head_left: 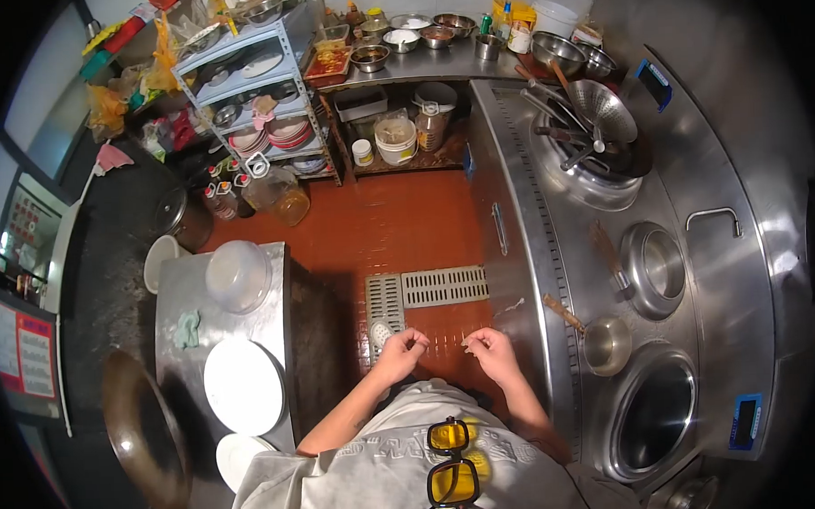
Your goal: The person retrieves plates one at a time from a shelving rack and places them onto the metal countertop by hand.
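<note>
Both hands are held up in front of my body, a short gap apart, over the red floor. The fingers of my left hand [402,353] are curled together; whether something small is between them cannot be made out. My right hand [494,354] has thumb and fingertips pinched, and their contents are too small to tell. A steel table [172,330] stands to the left with a white plate [243,386], a translucent bowl [238,277] and a green cloth [187,329]. Yellow-lensed glasses [452,482] hang on the light shirt [361,467].
The stove counter [565,276] runs along the right, with a ladle [605,344], a wok stack [593,158] and a round basin [651,412]. A large wok [144,434] leans at lower left. Shelves [249,89] and a back counter [419,75] hold bowls. A floor drain [444,286] lies ahead.
</note>
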The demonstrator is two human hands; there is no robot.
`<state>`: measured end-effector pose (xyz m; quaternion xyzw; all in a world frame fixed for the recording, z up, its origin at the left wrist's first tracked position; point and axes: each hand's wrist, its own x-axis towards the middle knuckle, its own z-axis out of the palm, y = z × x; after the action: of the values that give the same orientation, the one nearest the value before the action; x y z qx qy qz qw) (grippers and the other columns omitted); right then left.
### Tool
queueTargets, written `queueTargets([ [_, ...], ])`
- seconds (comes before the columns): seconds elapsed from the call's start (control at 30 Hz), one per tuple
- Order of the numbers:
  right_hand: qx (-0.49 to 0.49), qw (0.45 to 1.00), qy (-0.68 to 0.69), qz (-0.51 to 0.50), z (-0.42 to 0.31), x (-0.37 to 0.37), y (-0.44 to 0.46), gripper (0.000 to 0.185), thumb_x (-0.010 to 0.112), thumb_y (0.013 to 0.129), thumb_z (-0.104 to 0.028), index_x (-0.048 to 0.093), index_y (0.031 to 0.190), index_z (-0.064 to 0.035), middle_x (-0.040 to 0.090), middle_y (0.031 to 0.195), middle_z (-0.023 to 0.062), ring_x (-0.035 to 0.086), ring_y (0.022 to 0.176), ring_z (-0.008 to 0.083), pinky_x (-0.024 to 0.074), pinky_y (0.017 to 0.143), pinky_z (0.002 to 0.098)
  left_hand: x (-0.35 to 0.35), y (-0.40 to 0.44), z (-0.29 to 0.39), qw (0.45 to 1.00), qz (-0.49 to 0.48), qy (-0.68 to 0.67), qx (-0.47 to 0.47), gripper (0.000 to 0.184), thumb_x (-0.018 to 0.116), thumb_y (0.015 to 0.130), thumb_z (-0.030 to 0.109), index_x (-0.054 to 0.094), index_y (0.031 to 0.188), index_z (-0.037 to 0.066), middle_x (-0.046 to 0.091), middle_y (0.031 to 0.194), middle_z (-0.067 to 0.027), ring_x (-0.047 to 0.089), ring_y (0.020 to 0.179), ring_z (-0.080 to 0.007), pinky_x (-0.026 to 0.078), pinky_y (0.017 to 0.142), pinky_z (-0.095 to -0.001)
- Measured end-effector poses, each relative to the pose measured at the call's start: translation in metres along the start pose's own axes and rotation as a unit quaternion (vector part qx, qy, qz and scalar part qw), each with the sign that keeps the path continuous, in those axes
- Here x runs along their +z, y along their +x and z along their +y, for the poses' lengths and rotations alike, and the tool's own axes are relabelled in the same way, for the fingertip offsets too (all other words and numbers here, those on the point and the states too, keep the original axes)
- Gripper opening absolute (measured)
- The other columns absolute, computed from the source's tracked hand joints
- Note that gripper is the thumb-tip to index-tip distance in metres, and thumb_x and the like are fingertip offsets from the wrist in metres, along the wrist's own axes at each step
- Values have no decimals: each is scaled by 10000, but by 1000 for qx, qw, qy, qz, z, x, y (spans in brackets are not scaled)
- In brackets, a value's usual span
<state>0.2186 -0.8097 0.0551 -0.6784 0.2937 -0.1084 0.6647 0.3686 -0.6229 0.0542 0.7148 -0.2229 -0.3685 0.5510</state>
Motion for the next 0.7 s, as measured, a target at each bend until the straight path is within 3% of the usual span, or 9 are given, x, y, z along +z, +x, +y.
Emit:
queueTargets([
  [0.23, -23, 1000, -14, 0, -41, 18, 87, 61, 601, 903, -5, 658, 899, 18, 691, 844, 46, 637, 763, 100, 510, 713, 245, -50, 105, 30, 999, -31, 12, 36, 103, 611, 913, 119, 655, 921, 26, 636, 768, -3, 549, 660, -70, 468, 600, -258],
  [0.27, -23, 1000, -16, -1, -46, 23, 100, 59, 601, 902, -1, 656, 899, 18, 689, 842, 45, 633, 760, 97, 507, 707, 244, -60, 115, 35, 999, -43, 13, 19, 93, 617, 916, 93, 662, 935, 14, 645, 820, 6, 557, 752, -72, 477, 695, -251],
  [0.4, -24, 1000, -11, -9, -62, 52, 148, 74, 609, 906, -30, 660, 894, 24, 688, 818, 54, 632, 750, 99, 501, 692, 249, -99, 146, 51, 999, -50, -5, 3, 87, 615, 919, 87, 660, 941, 17, 649, 836, 9, 556, 769, -70, 475, 706, -248],
  [0.53, -7, 1000, -9, -26, -78, 77, 182, 98, 617, 914, -59, 660, 902, 28, 683, 809, 53, 630, 747, 96, 496, 685, 250, -132, 165, 39, 999, -3, -26, 38, 90, 627, 921, 91, 661, 945, 11, 664, 868, -2, 573, 814, -75, 475, 751, -247],
  [0.63, -1, 998, -2, -55, -86, 91, 207, 105, 620, 914, -66, 657, 914, 32, 681, 809, 49, 627, 746, 94, 493, 688, 247, -153, 166, 43, 997, 47, -46, 39, 97, 628, 912, 108, 657, 926, 17, 631, 779, 6, 544, 684, -59, 464, 629, -240],
  [0.7, 0, 997, -16, -78, -83, 96, 226, 109, 622, 914, -69, 653, 922, 35, 681, 813, 47, 627, 746, 94, 492, 691, 245, -165, 169, 37, 996, 61, -62, 18, 93, 626, 921, 106, 657, 930, 18, 638, 811, 7, 548, 728, -60, 463, 675, -239],
])
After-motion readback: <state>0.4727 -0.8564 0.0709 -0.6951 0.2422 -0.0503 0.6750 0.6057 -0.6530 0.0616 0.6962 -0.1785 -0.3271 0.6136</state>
